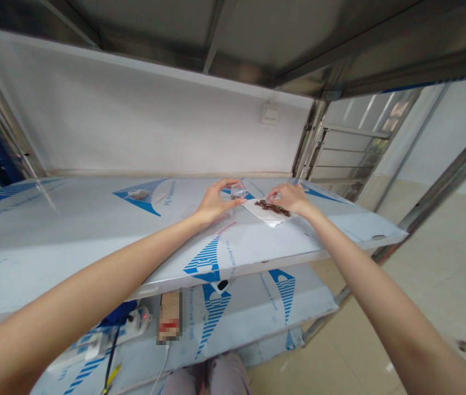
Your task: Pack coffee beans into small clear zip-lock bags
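My left hand (216, 203) holds a small clear zip bag (240, 190) with a red seal line, its thumb below and fingers above. Some small dark bits seem to lie low in the bag. To the right, a heap of small brown pieces (273, 208) rests on a white sheet of paper (273, 220). Over the far edge of that heap is my right hand (289, 196), fingers bent into a pinch; what is between the fingertips is too small to make out. More clear bags (225, 224) lie flat below my left hand.
The metal shelf (93, 236) wears blue-printed protective film. A filled clear bag (139, 195) lies at its back left. Overhead hangs another shelf (249, 44). On the lower shelf are a power strip (138, 322), a phone with a blurred screen (169, 317) and a small white device (221, 286).
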Available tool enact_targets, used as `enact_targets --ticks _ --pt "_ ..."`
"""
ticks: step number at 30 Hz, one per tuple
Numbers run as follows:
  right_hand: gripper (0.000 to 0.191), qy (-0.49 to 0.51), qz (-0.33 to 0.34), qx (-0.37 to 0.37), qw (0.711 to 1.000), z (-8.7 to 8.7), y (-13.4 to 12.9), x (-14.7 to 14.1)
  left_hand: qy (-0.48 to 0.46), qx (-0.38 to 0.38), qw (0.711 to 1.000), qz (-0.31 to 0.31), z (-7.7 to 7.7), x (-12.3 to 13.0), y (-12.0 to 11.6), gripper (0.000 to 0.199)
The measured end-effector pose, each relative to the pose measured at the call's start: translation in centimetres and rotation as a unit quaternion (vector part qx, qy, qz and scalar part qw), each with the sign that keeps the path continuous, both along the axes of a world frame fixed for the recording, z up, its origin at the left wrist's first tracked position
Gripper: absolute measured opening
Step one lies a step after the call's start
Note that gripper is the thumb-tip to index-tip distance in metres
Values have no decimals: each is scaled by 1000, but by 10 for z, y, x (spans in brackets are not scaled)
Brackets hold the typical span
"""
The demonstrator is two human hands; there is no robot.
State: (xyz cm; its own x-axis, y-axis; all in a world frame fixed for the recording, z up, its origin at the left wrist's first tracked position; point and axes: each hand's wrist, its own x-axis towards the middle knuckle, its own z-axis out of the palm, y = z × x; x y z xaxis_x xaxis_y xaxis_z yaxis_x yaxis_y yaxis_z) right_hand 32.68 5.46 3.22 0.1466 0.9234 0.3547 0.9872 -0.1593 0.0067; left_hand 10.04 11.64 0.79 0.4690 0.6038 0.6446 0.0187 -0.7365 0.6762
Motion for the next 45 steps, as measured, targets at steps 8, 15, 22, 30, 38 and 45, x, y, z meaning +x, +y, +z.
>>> enact_targets --ticks 8,15,22,30,38,45 --pt "21 -44 1 -30 999 -15 2 1 2 -4 1000 -2 -1 -1 2 45" --pt "16 92 53 102 989 -1 -1 -9 8 -5 1000 -1 0 -1 0 44" --pt "14 128 273 135 944 26 -12 -47 18 -2 1000 -10 -1 1 1 49" --pt "19 108 267 147 946 28 -15 -61 16 10 1000 -8 0 1 2 48" --pt "18 48 96 100 989 2 -10 -14 3 1 1000 0 2 0 0 41" --pt "19 -55 31 -8 998 -21 -8 -1 -7 0 1000 -5 -1 1 4 42"
